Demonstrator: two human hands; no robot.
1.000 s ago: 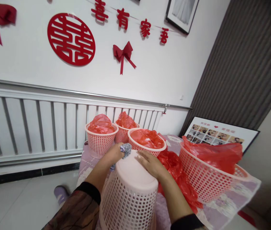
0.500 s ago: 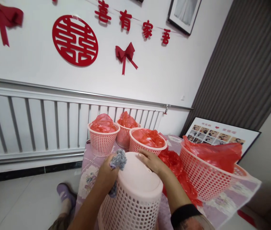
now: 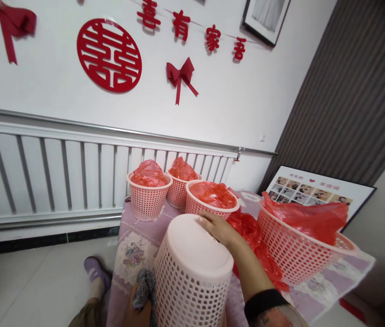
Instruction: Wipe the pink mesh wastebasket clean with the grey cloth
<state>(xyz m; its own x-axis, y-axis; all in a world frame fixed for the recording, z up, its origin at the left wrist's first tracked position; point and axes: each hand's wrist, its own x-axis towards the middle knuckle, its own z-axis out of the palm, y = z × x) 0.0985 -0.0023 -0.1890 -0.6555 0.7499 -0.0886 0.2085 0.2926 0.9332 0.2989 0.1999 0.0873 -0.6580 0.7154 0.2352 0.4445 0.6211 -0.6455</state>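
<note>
An upturned pink mesh basket (image 3: 192, 268) stands in front of me, its solid bottom facing up. My right hand (image 3: 217, 227) rests on the far right edge of that bottom, fingers curled over it. My left hand (image 3: 141, 305) is low at the basket's left side, closed on a grey-blue cloth (image 3: 145, 286) pressed against the mesh wall; only part of the hand shows.
Three small pink baskets (image 3: 149, 200) lined with red plastic bags stand at the table's far edge by a white radiator (image 3: 49, 168). A larger lined basket (image 3: 298, 245) sits right, loose red bags (image 3: 257, 250) beside it. A framed photo collage (image 3: 315, 193) leans behind. My foot (image 3: 94, 268) is on the floor.
My left hand has slid the cloth from the top of the upturned basket down its left side. My right hand has stayed on the basket's bottom.
</note>
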